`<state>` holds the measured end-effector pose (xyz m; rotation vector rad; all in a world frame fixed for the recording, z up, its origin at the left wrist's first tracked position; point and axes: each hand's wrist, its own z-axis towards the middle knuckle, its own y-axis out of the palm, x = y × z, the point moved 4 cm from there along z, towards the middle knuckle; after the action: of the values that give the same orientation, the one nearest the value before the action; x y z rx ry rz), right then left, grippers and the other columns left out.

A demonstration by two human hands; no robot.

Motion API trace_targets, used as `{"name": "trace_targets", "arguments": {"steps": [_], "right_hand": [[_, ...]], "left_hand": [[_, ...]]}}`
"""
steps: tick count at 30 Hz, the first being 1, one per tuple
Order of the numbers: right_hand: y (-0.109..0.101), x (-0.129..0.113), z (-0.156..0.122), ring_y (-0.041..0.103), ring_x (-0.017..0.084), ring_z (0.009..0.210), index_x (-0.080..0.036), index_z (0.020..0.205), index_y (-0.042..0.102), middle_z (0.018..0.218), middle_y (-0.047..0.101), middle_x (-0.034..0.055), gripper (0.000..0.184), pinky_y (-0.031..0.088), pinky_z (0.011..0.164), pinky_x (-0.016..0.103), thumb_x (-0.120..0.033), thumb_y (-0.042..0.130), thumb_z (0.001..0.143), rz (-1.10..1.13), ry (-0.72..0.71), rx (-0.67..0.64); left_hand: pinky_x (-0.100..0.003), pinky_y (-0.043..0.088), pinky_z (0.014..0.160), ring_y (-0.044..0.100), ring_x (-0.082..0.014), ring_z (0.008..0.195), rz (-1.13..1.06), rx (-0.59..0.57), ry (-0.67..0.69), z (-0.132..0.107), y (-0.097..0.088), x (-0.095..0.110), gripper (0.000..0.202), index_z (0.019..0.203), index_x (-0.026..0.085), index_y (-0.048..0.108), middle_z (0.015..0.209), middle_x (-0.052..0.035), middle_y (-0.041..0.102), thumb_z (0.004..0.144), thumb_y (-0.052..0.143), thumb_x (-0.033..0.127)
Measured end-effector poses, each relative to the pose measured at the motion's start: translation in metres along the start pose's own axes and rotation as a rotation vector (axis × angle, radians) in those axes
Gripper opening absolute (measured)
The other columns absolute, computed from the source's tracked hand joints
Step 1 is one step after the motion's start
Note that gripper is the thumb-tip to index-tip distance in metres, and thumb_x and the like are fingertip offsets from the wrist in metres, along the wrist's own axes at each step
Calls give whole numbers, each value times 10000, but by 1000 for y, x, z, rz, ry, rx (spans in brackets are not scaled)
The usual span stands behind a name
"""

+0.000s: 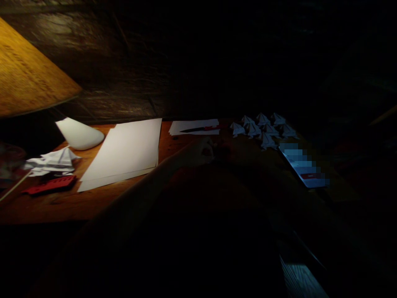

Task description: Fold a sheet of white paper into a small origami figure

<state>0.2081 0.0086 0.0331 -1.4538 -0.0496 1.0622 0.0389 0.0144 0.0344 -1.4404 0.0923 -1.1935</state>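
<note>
The scene is very dark, lit only by a lamp at the left. My left hand [200, 151] rests on the wooden table [93, 203] in the middle, forearm reaching in from the lower left. Its fingers are curled closed; what they hold, if anything, is hidden. Just to its right, a dim shape in shadow seems to be my right hand [231, 150], its fingers not discernible. Black-bladed scissors with red handles [198, 129] lie on a small white sheet [194, 124] just beyond the hands. Several folded white paper figures [263, 128] sit in a cluster to the right.
A stack of white paper [124, 151] lies left of centre. A lampshade [27, 74] fills the upper left, with a white cone [79, 133], crumpled paper [52, 161] and a red flat object [51, 184] below it. A lit phone [304, 164] lies at the right.
</note>
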Motion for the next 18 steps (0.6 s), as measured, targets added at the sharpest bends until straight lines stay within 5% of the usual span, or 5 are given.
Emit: {"name": "trace_targets", "arguments": {"steps": [6,10,18], "right_hand": [[4,1,4,660,254,984,-199,905,742,1171,676,102,135,537,861,392,-148,648,823,33,20,-41],[6,4,4,676,249,984,-214,1087,697,1188,679,98,290,548,815,364,-138,668,808,158,52,-24],[9,9,8,677,269,964,-198,1152,657,1112,699,109,363,546,799,396,-120,667,798,153,62,-65]], "left_hand": [[-322,516,817,581,-161,882,-11,20,-15,0,0,-1,77,737,159,672,1022,-73,598,760,676,233],[-325,509,802,586,-169,906,-3,7,-18,0,1,-3,93,745,157,661,1032,-68,595,767,670,247],[-317,490,738,580,-167,865,24,1,-98,1,3,-1,87,747,147,631,1053,-84,595,740,650,231]]}}
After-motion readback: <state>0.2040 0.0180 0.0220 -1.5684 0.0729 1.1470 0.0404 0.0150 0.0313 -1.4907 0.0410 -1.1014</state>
